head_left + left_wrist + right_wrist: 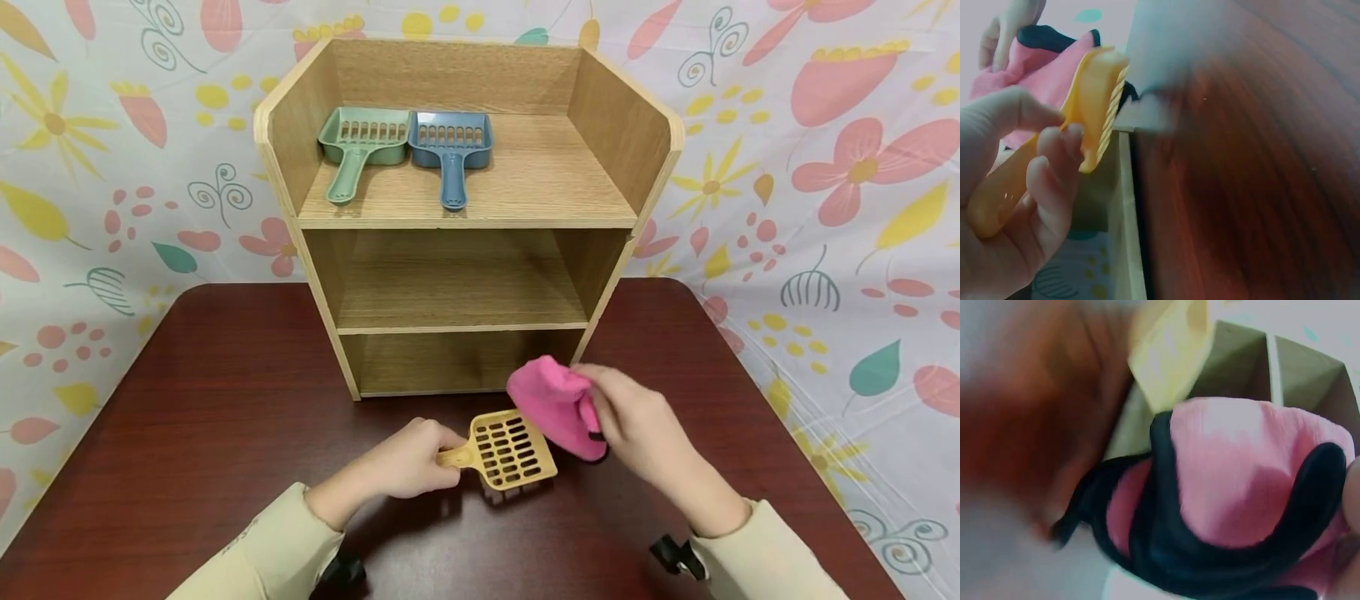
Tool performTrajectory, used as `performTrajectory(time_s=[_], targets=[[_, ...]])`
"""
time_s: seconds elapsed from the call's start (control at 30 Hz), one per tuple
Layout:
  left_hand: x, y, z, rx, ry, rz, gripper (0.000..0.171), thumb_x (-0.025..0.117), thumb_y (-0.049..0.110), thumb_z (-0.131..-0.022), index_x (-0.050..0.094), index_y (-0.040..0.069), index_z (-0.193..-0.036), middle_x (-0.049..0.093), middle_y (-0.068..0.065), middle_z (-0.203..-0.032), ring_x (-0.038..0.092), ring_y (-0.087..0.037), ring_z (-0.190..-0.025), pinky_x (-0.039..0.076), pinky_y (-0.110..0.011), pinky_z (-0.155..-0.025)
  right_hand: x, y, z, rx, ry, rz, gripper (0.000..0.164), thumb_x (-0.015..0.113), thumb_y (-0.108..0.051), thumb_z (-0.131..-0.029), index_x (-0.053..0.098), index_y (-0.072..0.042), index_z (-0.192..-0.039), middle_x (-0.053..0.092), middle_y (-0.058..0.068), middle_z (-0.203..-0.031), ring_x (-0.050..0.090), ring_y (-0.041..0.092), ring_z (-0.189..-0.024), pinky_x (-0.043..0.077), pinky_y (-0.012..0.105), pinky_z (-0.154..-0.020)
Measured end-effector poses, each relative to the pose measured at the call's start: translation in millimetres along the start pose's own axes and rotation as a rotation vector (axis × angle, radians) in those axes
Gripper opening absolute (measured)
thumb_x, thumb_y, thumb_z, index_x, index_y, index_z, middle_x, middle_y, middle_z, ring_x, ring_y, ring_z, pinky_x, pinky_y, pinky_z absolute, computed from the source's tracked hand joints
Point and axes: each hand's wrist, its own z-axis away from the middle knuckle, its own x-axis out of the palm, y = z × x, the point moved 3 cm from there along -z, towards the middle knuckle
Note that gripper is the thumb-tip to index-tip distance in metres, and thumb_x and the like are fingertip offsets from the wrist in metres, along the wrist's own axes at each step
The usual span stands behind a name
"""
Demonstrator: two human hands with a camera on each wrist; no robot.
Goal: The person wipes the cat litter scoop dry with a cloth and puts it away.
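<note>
My left hand (412, 460) grips the handle of a yellow litter scoop (513, 450), its slotted pan held just above the table and pointing right. In the left wrist view the thumb and fingers curl round the scoop's handle (1004, 187). With my right hand (637, 417) I pinch a folded pink cloth (551, 404) with black edging, close beside the scoop's far right corner. The black edging (1166, 487) of the cloth fills much of the right wrist view; whether cloth and scoop touch, I cannot tell.
A wooden shelf unit (465, 223) stands at the back of the dark red table (225, 400). On its top level a green litter scoop (363, 146) and a blue litter scoop (452, 150) lie side by side, handles forward. A patterned curtain (825, 208) hangs behind.
</note>
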Motion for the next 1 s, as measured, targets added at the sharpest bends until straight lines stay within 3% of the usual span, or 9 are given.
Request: performTrajectory(time_s=[0.1,0.23,0.3,0.4,0.53,0.63,0.73,0.83,1.0], targets=[[-0.8,0.7,0.6,-0.009,-0.061,0.057,0.023,0.061,0.003,-0.073,0.073,0.007,-0.093,0.048,0.012,-0.054,0.04,0.005,-0.041,0.036,-0.014,-0.038,-8,0,-8,-0.016,0.074,0.075,0.027,0.043,-0.017,-0.1,0.065,-0.004,-0.11,0.068,0.007,-0.096,0.065,0.02,-0.079,0.053,0.036,-0.069],[-6.3,1.7,-0.3,-0.021,-0.073,0.12,0.023,0.062,0.004,-0.077,0.072,0.005,-0.097,0.052,0.009,-0.054,0.046,0.001,-0.039,0.041,-0.018,-0.036,-4,-15,-6,-0.192,0.097,0.094,0.032,0.039,-0.016,-0.101,0.066,-0.002,-0.109,0.07,0.007,-0.098,0.066,0.021,-0.083,0.053,0.033,-0.076],[-10.1,1.2,-0.7,-0.036,-0.052,0.14,0.022,0.061,0.004,-0.078,0.072,0.005,-0.097,0.052,0.007,-0.052,0.047,-0.003,-0.039,0.041,-0.02,-0.036,3,-24,2,-0.288,0.029,0.047,0.031,0.039,-0.015,-0.1,0.066,-0.003,-0.109,0.07,0.007,-0.103,0.067,0.022,-0.089,0.05,0.032,-0.088],[-14.9,-0.1,-1.7,-0.048,-0.012,0.144,0.021,0.06,0.002,-0.076,0.071,0.007,-0.093,0.052,0.007,-0.05,0.048,-0.004,-0.04,0.041,-0.021,-0.036,17,-33,17,-0.31,-0.155,-0.065,0.031,0.044,-0.025,-0.098,0.068,-0.008,-0.109,0.067,0.007,-0.116,0.063,0.024,-0.107,0.036,0.031,-0.107],[-15.8,2.0,-4.5,-0.006,0.024,0.086,0.021,0.06,0.002,-0.073,0.071,0.009,-0.09,0.049,0.01,-0.051,0.045,0.001,-0.041,0.04,-0.018,-0.039,32,-30,26,-0.076,-0.324,-0.178,0.034,0.063,-0.042,-0.089,0.067,-0.015,-0.108,0.057,0.006,-0.132,0.05,0.027,-0.124,0.03,0.037,-0.11],[-13.8,7.5,-6.6,0.059,0.045,0.02,0.022,0.061,0.004,-0.072,0.071,0.01,-0.09,0.044,0.013,-0.055,0.04,0.004,-0.047,0.035,-0.014,-0.043,42,-22,24,0.187,-0.387,-0.206,0.062,0.072,-0.046,-0.079,0.054,-0.015,-0.129,0.037,0.011,-0.149,0.036,0.033,-0.134,0.033,0.05,-0.106],[-10.4,13.9,-7.2,0.148,0.062,-0.046,0.02,0.062,0.005,-0.072,0.07,0.011,-0.09,0.041,0.013,-0.059,0.035,0.004,-0.054,0.031,-0.012,-0.047,51,-15,23,0.387,-0.426,-0.224,0.095,0.078,-0.044,-0.073,0.028,-0.016,-0.148,0.02,0.017,-0.155,0.032,0.038,-0.137,0.036,0.054,-0.104],[-7.3,19.1,-6.7,0.222,0.084,-0.107,0.019,0.063,0.005,-0.073,0.068,0.009,-0.091,0.043,0.011,-0.063,0.037,0.002,-0.059,0.033,-0.01,-0.051,57,-11,21,0.477,-0.406,-0.258,0.108,0.084,-0.033,-0.068,0.017,-0.015,-0.151,0.028,0.022,-0.147,0.043,0.038,-0.129,0.042,0.05,-0.1],[-6.8,20.2,-6.2,0.236,0.136,-0.185,0.024,0.063,0.007,-0.073,0.068,0.007,-0.097,0.05,0.008,-0.068,0.042,-0.002,-0.064,0.037,-0.011,-0.057,60,-6,17,0.532,-0.325,-0.249,0.098,0.085,-0.018,-0.068,0.028,-0.012,-0.147,0.047,0.021,-0.133,0.051,0.034,-0.119,0.044,0.049,-0.097]])
